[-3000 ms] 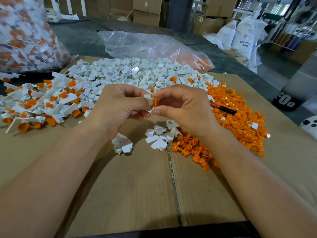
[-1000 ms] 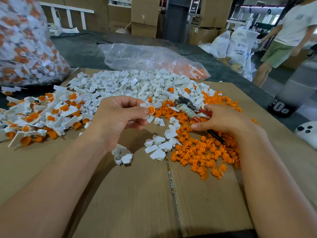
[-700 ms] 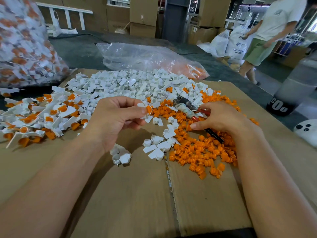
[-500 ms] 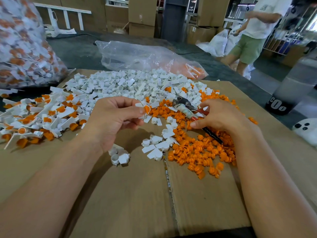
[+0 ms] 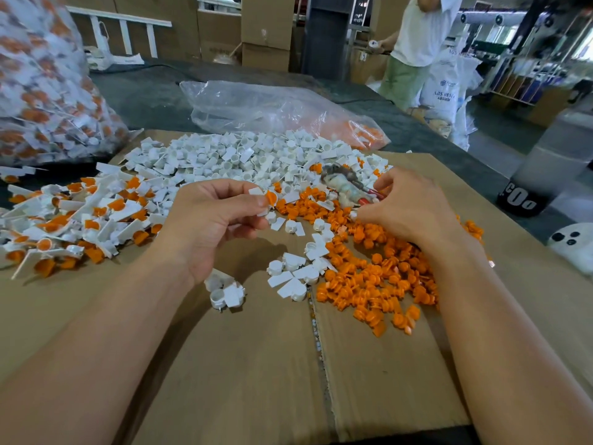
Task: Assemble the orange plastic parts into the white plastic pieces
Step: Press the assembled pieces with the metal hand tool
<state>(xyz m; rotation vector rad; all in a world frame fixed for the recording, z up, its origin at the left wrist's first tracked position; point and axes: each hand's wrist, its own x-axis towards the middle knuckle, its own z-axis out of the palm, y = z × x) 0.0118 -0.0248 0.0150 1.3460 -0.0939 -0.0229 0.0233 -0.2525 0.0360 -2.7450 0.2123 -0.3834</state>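
My left hand (image 5: 218, 226) pinches a white plastic piece with an orange part seated in it (image 5: 269, 199), held above the cardboard. My right hand (image 5: 407, 210) lies palm down on the pile of loose orange parts (image 5: 369, 284), its fingertips beside the red handle of a tool (image 5: 348, 187). Whatever those fingers hold is hidden. Loose white pieces (image 5: 244, 159) form a big heap at the back. A few white pieces (image 5: 295, 277) lie between my hands, and a small cluster (image 5: 224, 292) sits under my left wrist. Assembled white-and-orange pieces (image 5: 80, 216) are heaped on the left.
A cardboard sheet (image 5: 240, 364) covers the table. A full bag of assembled pieces (image 5: 41, 85) stands back left, and a clear plastic bag (image 5: 272, 107) lies behind the white heap. A black-and-white container (image 5: 545, 168) stands at right. A person (image 5: 417, 43) stands behind.
My right hand left my left hand and dropped onto the orange pile by the tool. My left hand kept the assembled piece raised. The person in the background walked left.
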